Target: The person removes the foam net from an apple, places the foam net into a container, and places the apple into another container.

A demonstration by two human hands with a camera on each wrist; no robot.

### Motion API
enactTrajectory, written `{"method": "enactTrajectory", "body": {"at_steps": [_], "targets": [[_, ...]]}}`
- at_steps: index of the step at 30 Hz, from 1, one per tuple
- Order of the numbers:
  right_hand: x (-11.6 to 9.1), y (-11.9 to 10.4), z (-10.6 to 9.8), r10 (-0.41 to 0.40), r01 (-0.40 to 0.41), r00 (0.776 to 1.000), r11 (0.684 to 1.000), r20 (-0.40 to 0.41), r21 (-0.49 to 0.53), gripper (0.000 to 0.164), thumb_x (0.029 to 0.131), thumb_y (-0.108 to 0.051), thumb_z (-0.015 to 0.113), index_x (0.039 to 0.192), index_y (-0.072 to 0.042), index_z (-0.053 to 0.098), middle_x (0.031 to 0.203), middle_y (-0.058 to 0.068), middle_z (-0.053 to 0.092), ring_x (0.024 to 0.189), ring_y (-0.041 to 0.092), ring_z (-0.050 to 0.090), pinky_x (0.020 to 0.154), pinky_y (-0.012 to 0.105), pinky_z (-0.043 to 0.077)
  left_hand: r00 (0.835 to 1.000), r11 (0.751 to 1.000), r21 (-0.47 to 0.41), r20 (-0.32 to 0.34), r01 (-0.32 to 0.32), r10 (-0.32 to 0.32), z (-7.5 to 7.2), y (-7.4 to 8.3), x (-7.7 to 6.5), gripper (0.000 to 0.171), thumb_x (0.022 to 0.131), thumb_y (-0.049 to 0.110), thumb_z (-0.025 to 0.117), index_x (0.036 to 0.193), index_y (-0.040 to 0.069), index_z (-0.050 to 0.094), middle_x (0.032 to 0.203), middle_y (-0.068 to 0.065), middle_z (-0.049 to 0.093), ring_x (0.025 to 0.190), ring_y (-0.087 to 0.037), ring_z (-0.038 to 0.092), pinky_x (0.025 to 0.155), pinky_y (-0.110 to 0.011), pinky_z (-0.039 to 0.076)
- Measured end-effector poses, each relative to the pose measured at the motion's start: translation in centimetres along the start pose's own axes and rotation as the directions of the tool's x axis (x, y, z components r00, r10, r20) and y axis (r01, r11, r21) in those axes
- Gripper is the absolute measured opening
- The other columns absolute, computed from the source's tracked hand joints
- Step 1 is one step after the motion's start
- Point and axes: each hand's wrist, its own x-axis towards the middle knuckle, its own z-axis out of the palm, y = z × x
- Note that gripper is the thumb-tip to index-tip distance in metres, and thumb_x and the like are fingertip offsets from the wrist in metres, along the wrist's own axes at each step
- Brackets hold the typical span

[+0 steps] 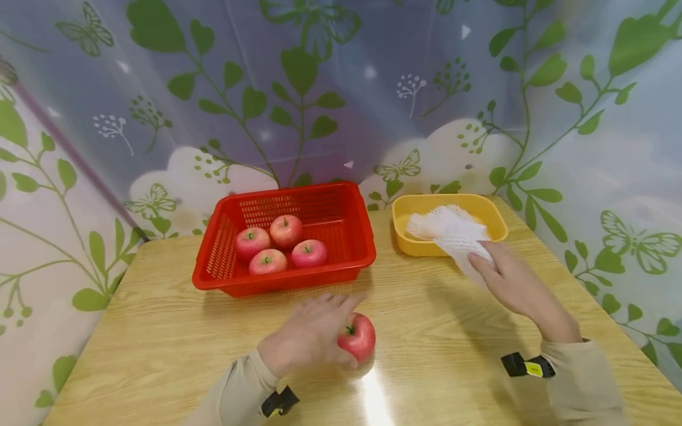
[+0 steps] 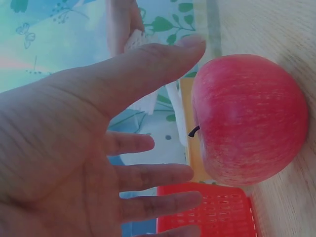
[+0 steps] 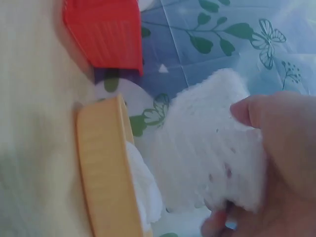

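Observation:
A red apple (image 1: pixel 363 338) with a dark stem stands on the wooden table in front of the person. My left hand (image 1: pixel 306 338) hovers right beside it, fingers and thumb stretched out; in the left wrist view the palm faces the apple and holds nothing. Over the front right of a yellow basket (image 1: pixel 421 248), my right hand (image 1: pixel 511 283) pinches a white foam fruit net (image 3: pixel 202 138) between thumb and fingers. The net looks flattened and hangs partly over the basket's rim. More white foam netting (image 3: pixel 144 185) lies inside the basket.
A red perforated basket (image 1: pixel 298 278) stands at the back, left of the yellow one, with several apples (image 1: pixel 268 261) inside. Behind the table (image 1: pixel 160 319) hangs a curtain (image 1: pixel 341 118) printed with leaves and butterflies, which also runs along both sides.

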Motion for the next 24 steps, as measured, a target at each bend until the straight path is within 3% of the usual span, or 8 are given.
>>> {"method": "enactTrajectory", "body": {"at_steps": [4, 8, 11, 13, 15, 19, 24], "targets": [[1.7, 0.0, -0.3, 0.014, -0.030, 0.981, 0.996, -0.191, -0.082, 0.047, 0.103, -0.020, 0.048, 0.140, 0.008, 0.048, 0.117, 0.031, 0.052, 0.096, 0.041, 0.052, 0.075, 0.051, 0.045, 0.999, 1.000, 0.011, -0.041, -0.013, 0.013, -0.2, -0.2, -0.1, 0.104, 0.073, 0.051, 0.087, 0.157, 0.025, 0.032, 0.153, -0.006, 0.048, 0.140, -0.034, 0.045, 0.112, -0.058, 0.039], [3.9, 0.1, 0.5, -0.067, -0.024, 0.899, 0.979, -0.434, -0.202, 0.037, 0.093, -0.006, 0.062, 0.127, 0.005, 0.058, 0.111, 0.029, 0.058, 0.095, 0.045, 0.054, 0.074, 0.057, 0.045, 0.997, 1.000, 0.022, -0.069, -0.015, 0.017, 0.0, -0.4, -0.2, 0.101, 0.074, 0.051, 0.087, 0.156, 0.025, 0.035, 0.152, -0.006, 0.050, 0.138, -0.034, 0.047, 0.110, -0.058, 0.041], [5.8, 0.8, 1.3, -0.158, -0.013, 0.848, 0.948, -0.505, -0.319, 0.027, 0.085, 0.002, 0.069, 0.111, 0.002, 0.063, 0.103, 0.025, 0.062, 0.092, 0.045, 0.058, 0.072, 0.057, 0.048, 0.997, 1.000, 0.026, -0.074, -0.013, 0.015, 0.2, -0.4, -0.1, 0.099, 0.074, 0.051, 0.086, 0.155, 0.025, 0.036, 0.152, -0.005, 0.051, 0.138, -0.033, 0.047, 0.109, -0.057, 0.042], [6.8, 1.6, 2.0, -0.215, 0.003, 0.837, 0.922, -0.503, -0.388, 0.023, 0.081, 0.006, 0.071, 0.103, 0.001, 0.065, 0.098, 0.024, 0.062, 0.088, 0.044, 0.059, 0.071, 0.056, 0.050, 0.997, 1.000, 0.029, -0.074, -0.011, 0.013, 0.3, -0.5, -0.1, 0.097, 0.075, 0.051, 0.086, 0.155, 0.024, 0.037, 0.152, -0.005, 0.051, 0.138, -0.033, 0.047, 0.110, -0.057, 0.041], [7.7, 2.3, 2.5, -0.239, 0.018, 0.850, 0.903, -0.469, -0.429, 0.022, 0.080, 0.007, 0.073, 0.100, 0.001, 0.066, 0.097, 0.023, 0.062, 0.088, 0.044, 0.059, 0.073, 0.055, 0.051, 0.997, 0.999, 0.033, -0.076, -0.009, 0.012, 0.4, -0.5, -0.1, 0.095, 0.076, 0.051, 0.085, 0.154, 0.024, 0.039, 0.151, -0.005, 0.051, 0.138, -0.033, 0.046, 0.110, -0.057, 0.041], [8.7, 3.5, 3.4, -0.238, 0.060, 0.910, 0.886, -0.339, -0.459, 0.022, 0.082, 0.007, 0.074, 0.102, 0.003, 0.069, 0.098, 0.023, 0.063, 0.090, 0.043, 0.059, 0.078, 0.053, 0.051, 0.996, 0.999, 0.045, -0.084, -0.003, 0.006, 0.3, -0.6, -0.2, 0.092, 0.077, 0.052, 0.084, 0.153, 0.022, 0.041, 0.151, -0.005, 0.051, 0.138, -0.032, 0.047, 0.111, -0.057, 0.040], [9.4, 4.5, 4.0, -0.186, 0.102, 0.964, 0.920, -0.192, -0.378, 0.021, 0.091, 0.000, 0.065, 0.109, 0.009, 0.068, 0.106, 0.027, 0.066, 0.096, 0.045, 0.061, 0.085, 0.056, 0.051, 0.994, 0.998, 0.055, -0.107, -0.008, 0.014, 0.2, -0.8, -0.4, 0.090, 0.077, 0.052, 0.083, 0.152, 0.022, 0.043, 0.149, -0.003, 0.053, 0.136, -0.031, 0.049, 0.108, -0.057, 0.043]]}}
